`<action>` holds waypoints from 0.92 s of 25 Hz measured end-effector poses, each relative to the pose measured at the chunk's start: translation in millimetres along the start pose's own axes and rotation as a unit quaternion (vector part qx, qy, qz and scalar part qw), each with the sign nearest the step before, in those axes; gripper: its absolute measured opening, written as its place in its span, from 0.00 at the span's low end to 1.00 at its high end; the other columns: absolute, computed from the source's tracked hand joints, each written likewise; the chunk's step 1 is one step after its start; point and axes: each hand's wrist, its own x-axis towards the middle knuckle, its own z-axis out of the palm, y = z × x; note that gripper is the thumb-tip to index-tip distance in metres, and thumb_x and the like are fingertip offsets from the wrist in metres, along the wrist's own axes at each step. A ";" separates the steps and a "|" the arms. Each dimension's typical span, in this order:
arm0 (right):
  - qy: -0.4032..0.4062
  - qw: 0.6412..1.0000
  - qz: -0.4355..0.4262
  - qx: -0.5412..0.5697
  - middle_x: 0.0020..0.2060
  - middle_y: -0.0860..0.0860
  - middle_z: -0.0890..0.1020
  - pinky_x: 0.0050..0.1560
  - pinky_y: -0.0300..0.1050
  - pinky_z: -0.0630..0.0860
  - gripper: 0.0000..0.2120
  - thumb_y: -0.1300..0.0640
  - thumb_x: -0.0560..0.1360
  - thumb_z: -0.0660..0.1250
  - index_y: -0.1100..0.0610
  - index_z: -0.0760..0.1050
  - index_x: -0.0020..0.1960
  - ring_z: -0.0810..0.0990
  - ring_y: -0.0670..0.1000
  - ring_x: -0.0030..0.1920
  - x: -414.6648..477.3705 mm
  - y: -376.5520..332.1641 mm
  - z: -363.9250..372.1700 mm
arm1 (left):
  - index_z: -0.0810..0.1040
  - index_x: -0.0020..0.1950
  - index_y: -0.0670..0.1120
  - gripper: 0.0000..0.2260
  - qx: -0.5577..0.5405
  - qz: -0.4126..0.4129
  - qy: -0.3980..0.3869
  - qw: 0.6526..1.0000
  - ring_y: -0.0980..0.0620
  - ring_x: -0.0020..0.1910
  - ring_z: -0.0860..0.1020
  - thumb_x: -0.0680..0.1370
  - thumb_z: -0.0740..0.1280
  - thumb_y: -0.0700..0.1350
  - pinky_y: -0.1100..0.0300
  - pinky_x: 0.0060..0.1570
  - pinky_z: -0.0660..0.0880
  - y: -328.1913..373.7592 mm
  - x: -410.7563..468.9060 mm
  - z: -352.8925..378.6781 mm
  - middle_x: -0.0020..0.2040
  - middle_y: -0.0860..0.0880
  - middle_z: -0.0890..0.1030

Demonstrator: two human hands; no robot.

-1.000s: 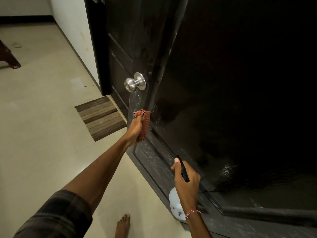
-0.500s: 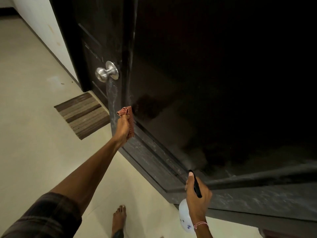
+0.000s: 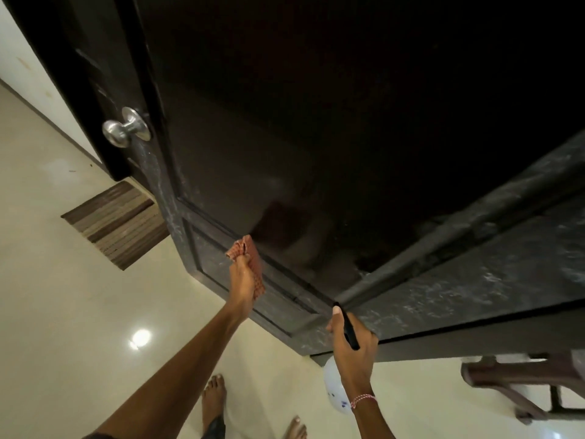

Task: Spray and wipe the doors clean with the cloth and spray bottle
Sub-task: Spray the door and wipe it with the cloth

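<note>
A dark brown panelled door point(image 3: 316, 122) fills most of the view, with wet streaks on its lower panels and a silver round knob point(image 3: 125, 128) at its left edge. My left hand point(image 3: 242, 278) grips a reddish checked cloth point(image 3: 254, 263) and presses it against the moulding of a lower panel. My right hand point(image 3: 354, 350) holds a white spray bottle point(image 3: 335, 391) with a black trigger head, low and close to the door's bottom rail. Most of the bottle is hidden behind my wrist.
A striped brown doormat point(image 3: 117, 220) lies on the glossy cream tile floor point(image 3: 63, 312) left of the door. Dark wooden furniture legs point(image 3: 519, 381) stand at the lower right. My bare feet point(image 3: 213, 400) are below the hands. A white wall point(image 3: 28, 77) runs along the left.
My left hand has carried the cloth down from below the knob to a lower panel. The view has dropped and swung right, showing the door's bottom edge.
</note>
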 end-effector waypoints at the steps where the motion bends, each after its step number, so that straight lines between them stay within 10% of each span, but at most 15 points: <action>1: 0.000 1.000 -0.016 0.000 0.33 0.43 0.85 0.45 0.27 0.76 0.13 0.48 0.80 0.69 0.53 0.84 0.41 0.85 0.44 0.41 0.4 -0.3 -10.3 | 0.62 0.83 0.47 0.23 -0.005 -0.002 -0.005 1.000 0.40 0.75 0.71 0.89 0.48 0.52 0.40 0.77 0.65 -6.4 -15.2 12.8 0.79 0.43 0.70; 14: 0.002 0.999 -0.023 -0.046 0.33 0.52 0.85 0.39 0.28 0.70 0.29 0.32 0.76 0.62 0.56 0.84 0.39 0.79 0.33 0.42 -29.4 45.9 -112.7 | 0.51 0.85 0.53 0.27 0.027 0.020 -0.047 0.998 0.40 0.81 0.61 0.88 0.49 0.60 0.39 0.79 0.60 -51.4 -126.3 109.5 0.84 0.46 0.59; 17: -0.024 0.997 -0.060 -0.031 0.30 0.51 0.82 0.41 0.28 0.71 0.31 0.27 0.79 0.59 0.53 0.81 0.38 0.81 0.46 0.38 -33.1 50.7 -130.4 | 0.52 0.85 0.52 0.26 0.027 0.035 -0.037 0.998 0.40 0.81 0.62 0.88 0.49 0.58 0.39 0.79 0.60 -58.6 -138.2 116.3 0.83 0.45 0.60; 23: 0.022 0.998 -0.063 0.007 0.35 0.37 0.84 0.51 0.50 0.73 0.13 0.51 0.81 0.71 0.51 0.82 0.38 0.80 0.38 0.44 -21.3 -3.9 -143.0 | 0.57 0.84 0.50 0.22 0.007 0.118 -0.027 0.993 0.43 0.79 0.65 0.89 0.49 0.51 0.41 0.80 0.60 -36.6 -161.8 133.7 0.79 0.47 0.67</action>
